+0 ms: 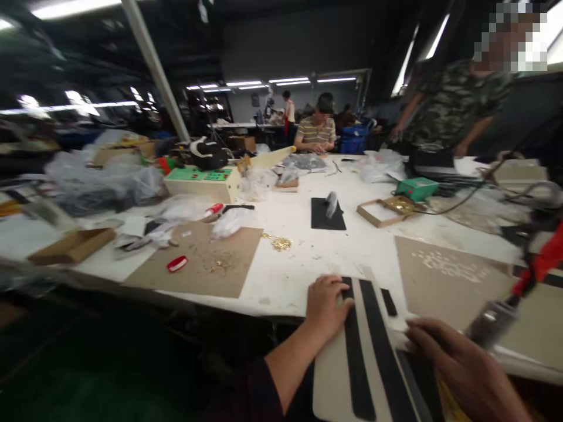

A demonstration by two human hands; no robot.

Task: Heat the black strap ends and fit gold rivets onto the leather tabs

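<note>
A pale board (332, 375) with two long black strips (355, 363) lies over the near edge of the white table (299, 246). My left hand (326, 305) rests palm down on the board's far left corner, touching the end of one strip. My right hand (457, 366) lies on the board's right side, fingers curled over a dark strip there; whether it grips the strip is unclear. A short black piece (389, 302) sits just beyond the board. A metal-tipped tool with a red handle (512, 302) hangs close above my right hand.
Brown cardboard sheets (206, 261) (457, 281) lie left and right. Gold bits (281, 242), a black mat (327, 214), a wooden tray (387, 211), a green box (416, 189), a cream machine (204, 181) and plastic bags sit farther back. A person in camouflage (453, 105) stands at right; others sit beyond.
</note>
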